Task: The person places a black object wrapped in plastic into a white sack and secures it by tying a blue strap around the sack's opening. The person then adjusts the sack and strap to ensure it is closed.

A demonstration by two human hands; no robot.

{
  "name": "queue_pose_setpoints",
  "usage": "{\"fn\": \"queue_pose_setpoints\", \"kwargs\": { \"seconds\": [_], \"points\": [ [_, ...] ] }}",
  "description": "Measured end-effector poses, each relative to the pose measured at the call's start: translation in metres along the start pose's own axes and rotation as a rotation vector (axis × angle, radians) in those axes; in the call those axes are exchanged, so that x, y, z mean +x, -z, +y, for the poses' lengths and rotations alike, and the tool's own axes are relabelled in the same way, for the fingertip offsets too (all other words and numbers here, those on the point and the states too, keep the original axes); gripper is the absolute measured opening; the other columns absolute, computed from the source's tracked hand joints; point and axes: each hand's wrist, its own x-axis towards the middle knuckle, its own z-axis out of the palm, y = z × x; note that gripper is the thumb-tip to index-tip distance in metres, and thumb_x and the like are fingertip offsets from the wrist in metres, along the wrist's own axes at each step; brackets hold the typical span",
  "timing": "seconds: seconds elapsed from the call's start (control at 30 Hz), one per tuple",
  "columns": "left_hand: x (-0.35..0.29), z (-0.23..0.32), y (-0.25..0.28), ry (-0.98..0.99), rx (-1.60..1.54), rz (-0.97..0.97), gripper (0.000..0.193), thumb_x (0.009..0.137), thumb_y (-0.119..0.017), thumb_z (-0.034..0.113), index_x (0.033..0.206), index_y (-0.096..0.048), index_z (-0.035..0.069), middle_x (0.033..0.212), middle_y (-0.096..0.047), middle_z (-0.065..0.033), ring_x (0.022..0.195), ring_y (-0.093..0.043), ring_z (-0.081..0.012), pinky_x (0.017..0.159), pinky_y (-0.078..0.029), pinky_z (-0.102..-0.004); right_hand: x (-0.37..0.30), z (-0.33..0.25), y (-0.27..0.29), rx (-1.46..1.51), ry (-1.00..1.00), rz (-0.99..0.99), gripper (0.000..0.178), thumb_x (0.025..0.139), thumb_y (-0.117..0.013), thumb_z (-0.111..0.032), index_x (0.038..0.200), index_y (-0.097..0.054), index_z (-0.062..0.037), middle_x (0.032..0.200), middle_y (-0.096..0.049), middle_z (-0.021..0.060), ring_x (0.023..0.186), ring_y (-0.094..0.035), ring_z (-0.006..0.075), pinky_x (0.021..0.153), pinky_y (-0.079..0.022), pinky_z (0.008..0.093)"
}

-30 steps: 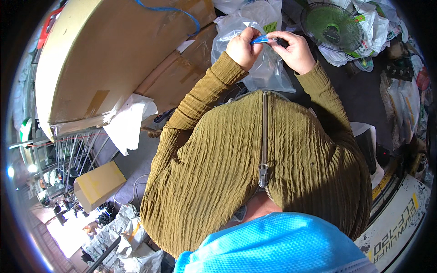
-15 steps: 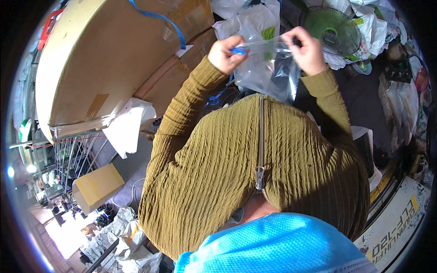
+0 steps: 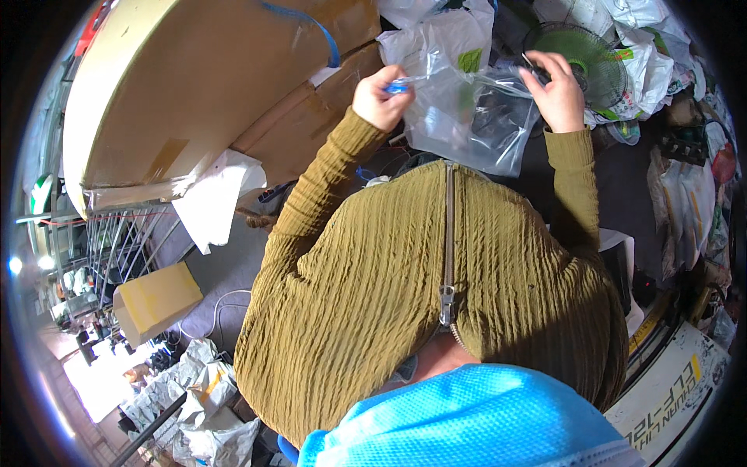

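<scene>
A clear plastic bag (image 3: 467, 128) hangs in front of my chest, its top edge stretched between my hands. My left hand (image 3: 381, 97) is closed on the bag's upper left corner. A small bright blue thing (image 3: 395, 87), too small to name, shows in the same fingers. At the bag's upper right corner is my right hand (image 3: 560, 93), with thumb and fingers apart. Its thumb tip lies close to the bag's edge; whether it touches the plastic I cannot tell.
A large cardboard box (image 3: 194, 101) with blue strapping fills the left. Behind the bag lie white plastic bags (image 3: 443, 43) and a round green fan (image 3: 580, 62). A smaller carton (image 3: 159, 300) and a wire rack (image 3: 117, 245) are at lower left. A white machine panel (image 3: 677, 397) stands at lower right.
My right hand has moved right, and its fingers have opened from a pinch on the bag's edge. The bag now hangs wider and flatter. My left hand keeps its hold.
</scene>
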Motion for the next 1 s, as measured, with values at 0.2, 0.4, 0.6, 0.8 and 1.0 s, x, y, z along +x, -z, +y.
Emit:
{"fn": "queue_pose_setpoints", "kwargs": {
  "seconds": [0.2,0.4,0.6,0.8,1.0],
  "points": [
    [0.001,0.023,-0.019,-0.01,-0.018,-0.111,0.013,0.075,-0.058,0.003,0.07,-0.046,0.005,0.063,-0.043,0.0042,0.06,-0.039,-0.0049,0.056,-0.036,-0.0211,-0.007,-0.074,-0.03,0.264,0.195,-0.161,0.027,0.073,-0.07,-0.022,0.097,-0.062,-0.0133,0.104,-0.061,0.0014,0.067,-0.062,0.0189,0.06,-0.049,0.028],
    [-0.006,0.03,-0.009,-0.023,-0.109,-0.161,0.011,0.073,-0.055,0.0,0.069,-0.046,0.006,0.064,-0.043,0.0045,0.062,-0.039,-0.004,0.057,-0.035,-0.0198,-0.004,-0.061,-0.059,0.514,0.119,-0.009,0.021,0.074,-0.067,-0.017,0.093,-0.063,-0.0103,0.082,-0.065,0.0026,0.073,-0.063,0.0174,0.061,-0.048,0.0273],
    [-0.006,0.022,0.003,0.091,-0.145,-0.046,0.011,0.073,-0.054,0.0,0.07,-0.045,0.006,0.067,-0.042,0.0056,0.064,-0.038,-0.0037,0.058,-0.035,-0.0194,0.001,-0.068,-0.017,0.183,0.025,-0.323,0.049,0.073,-0.066,-0.048,0.099,-0.062,-0.0077,0.092,-0.063,0.009,0.073,-0.062,0.0198,0.063,-0.047,0.0267],
    [-0.009,0.03,-0.003,0.101,-0.082,-0.086,0.011,0.071,-0.055,0.001,0.069,-0.045,0.006,0.065,-0.041,0.0051,0.063,-0.037,-0.0043,0.057,-0.035,-0.0207,0.009,-0.094,-0.032,0.648,0.105,-0.224,0.039,0.073,-0.069,-0.013,0.109,-0.055,-0.0072,0.101,-0.061,0.0036,0.087,-0.057,0.0084,0.069,-0.047,0.0215],
    [-0.013,0.035,0.001,0.108,-0.151,-0.087,0.012,0.071,-0.055,0.001,0.067,-0.046,0.007,0.064,-0.041,0.0062,0.062,-0.037,-0.0033,0.055,-0.033,-0.0204,0.002,-0.093,-0.084,0.827,0.008,-0.312,0.03,0.075,-0.059,0.0,0.104,-0.056,-0.0025,0.1,-0.062,0.0055,0.085,-0.06,0.0133,0.074,-0.047,0.0241]
  ]
}}
